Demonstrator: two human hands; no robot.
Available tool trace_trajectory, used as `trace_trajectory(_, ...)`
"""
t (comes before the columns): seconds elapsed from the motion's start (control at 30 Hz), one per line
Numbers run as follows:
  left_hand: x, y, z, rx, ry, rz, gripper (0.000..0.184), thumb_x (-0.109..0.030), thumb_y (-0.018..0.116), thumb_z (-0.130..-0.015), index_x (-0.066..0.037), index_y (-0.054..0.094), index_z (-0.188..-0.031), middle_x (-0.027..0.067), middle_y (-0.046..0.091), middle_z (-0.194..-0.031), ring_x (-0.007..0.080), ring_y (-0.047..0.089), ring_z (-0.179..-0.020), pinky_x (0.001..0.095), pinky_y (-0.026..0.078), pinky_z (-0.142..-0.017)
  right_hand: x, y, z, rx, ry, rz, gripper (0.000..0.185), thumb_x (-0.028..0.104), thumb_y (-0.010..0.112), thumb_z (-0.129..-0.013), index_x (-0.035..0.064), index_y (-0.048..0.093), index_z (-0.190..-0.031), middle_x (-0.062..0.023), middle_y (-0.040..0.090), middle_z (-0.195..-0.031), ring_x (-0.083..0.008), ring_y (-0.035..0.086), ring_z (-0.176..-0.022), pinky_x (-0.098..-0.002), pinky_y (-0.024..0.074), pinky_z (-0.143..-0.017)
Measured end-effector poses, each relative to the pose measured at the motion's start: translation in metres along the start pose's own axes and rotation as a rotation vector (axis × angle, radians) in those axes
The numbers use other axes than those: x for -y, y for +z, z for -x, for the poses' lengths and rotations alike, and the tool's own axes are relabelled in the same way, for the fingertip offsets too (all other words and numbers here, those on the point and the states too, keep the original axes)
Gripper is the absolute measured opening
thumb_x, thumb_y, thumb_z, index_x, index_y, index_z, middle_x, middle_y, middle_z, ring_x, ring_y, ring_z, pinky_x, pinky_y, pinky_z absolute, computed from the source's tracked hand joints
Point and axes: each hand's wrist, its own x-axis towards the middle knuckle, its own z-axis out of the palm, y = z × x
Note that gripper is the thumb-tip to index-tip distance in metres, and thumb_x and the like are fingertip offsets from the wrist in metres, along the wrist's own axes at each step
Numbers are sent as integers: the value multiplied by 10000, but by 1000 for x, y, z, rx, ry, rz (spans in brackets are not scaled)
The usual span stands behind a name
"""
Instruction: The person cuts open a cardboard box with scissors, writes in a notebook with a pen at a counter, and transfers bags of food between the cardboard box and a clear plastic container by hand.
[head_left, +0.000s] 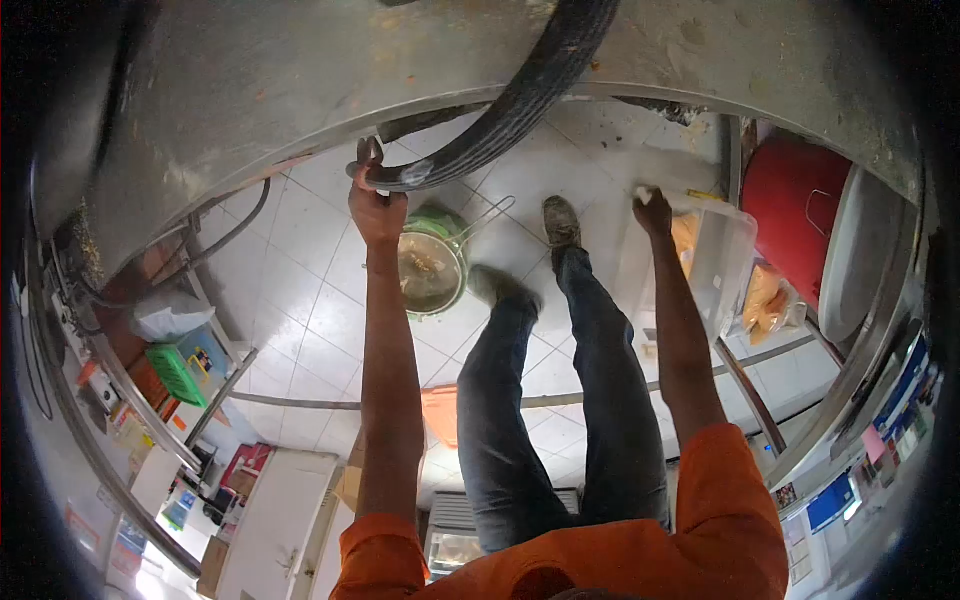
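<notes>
My left hand (pixel 378 208) is closed around the lower end of a thick, ribbed black hose (pixel 490 135), which curves down from a grey metal surface (pixel 330 70). Below that hand, a round pan with a long wire handle (pixel 430 272) rests on something green on the floor; pale bits lie in it. My right hand (pixel 653 212) is closed, with a small whitish thing partly showing at its fingers, too small to name. Beside it stands a translucent plastic bin (pixel 735 235) with orange contents.
A red drum (pixel 790 215) leans at the right near a bag of orange stuff (pixel 765 300). At left sit a green basket (pixel 175 375) and a cable (pixel 225 235). My shoes (pixel 562 222) stand on white floor tiles (pixel 310 270). A metal rail (pixel 300 403) crosses behind my legs.
</notes>
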Motion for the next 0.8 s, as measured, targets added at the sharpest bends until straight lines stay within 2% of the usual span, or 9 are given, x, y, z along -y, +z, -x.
trace_trajectory(0.07,-3,-2,-6,-67,202,-182,461,34,627,-742,-28,526,-1187,203,621,-1193,323,646,-1027,371,528,-819,32,-19,-44,-117,-362,-70,367,281,611,-841,14,608,-1094,-222,650,-1060,-368,621,-1029,-447,486,-916)
trace_trajectory(0.13,-2,-1,-8,-120,374,-308,451,21,609,-769,-42,529,-1208,220,596,-1237,392,634,-995,428,525,-808,117,-63,-54,-194,-491,-213,284,242,596,-892,75,634,-1119,-169,658,-1075,-304,623,-1071,-372,502,-894)
trace_trajectory(0.17,0,0,-6,-161,340,-274,396,-22,622,-788,-51,576,-1181,224,629,-1166,401,643,-940,447,516,-785,164,-88,-52,-220,-548,-291,290,204,590,-899,89,629,-1163,-165,667,-1047,-300,653,-1009,-343,519,-857)
trace_trajectory(0.23,18,-5,-3,-91,106,-336,312,-59,626,-800,-43,630,-1112,221,661,-1060,398,648,-885,442,508,-753,247,-110,-56,-185,-499,-191,340,285,569,-925,77,616,-1189,-174,666,-1046,-310,659,-939,-396,525,-846)
trace_trajectory(0.37,13,-12,-22,-377,281,-247,219,-117,644,-810,-23,666,-1007,183,678,-856,358,646,-745,390,504,-682,346,-65,-101,-151,-671,-53,360,302,572,-919,77,608,-1198,-175,660,-1058,-312,653,-950,-398,519,-853)
trace_trajectory(0.4,15,-18,-26,-348,237,-251,212,-119,644,-818,-26,672,-1007,175,678,-826,332,642,-705,373,501,-664,366,-54,-112,-152,-695,-26,365,306,573,-918,77,606,-1200,-175,659,-1061,-312,652,-953,-398,518,-855)
trace_trajectory(0.63,24,-39,-49,-430,280,-147,202,-167,673,-839,-19,705,-973,176,674,-756,222,614,-590,300,487,-604,451,-12,-202,-277,-801,135,401,334,577,-908,77,593,-1215,-177,648,-1082,-314,641,-973,-400,508,-868)
trace_trajectory(0.67,33,-35,-55,-497,381,-47,228,-190,693,-824,-1,714,-949,185,679,-750,231,626,-583,302,499,-609,457,-9,-217,-300,-812,155,406,338,578,-907,77,591,-1217,-177,647,-1085,-315,640,-976,-401,507,-870)
trace_trajectory(0.8,41,-37,-55,-498,365,-144,249,-202,693,-807,6,718,-941,198,687,-767,291,669,-632,339,524,-630,469,-11,-265,-364,-882,202,427,354,581,-901,76,583,-1226,-178,641,-1097,-316,634,-987,-402,502,-877)
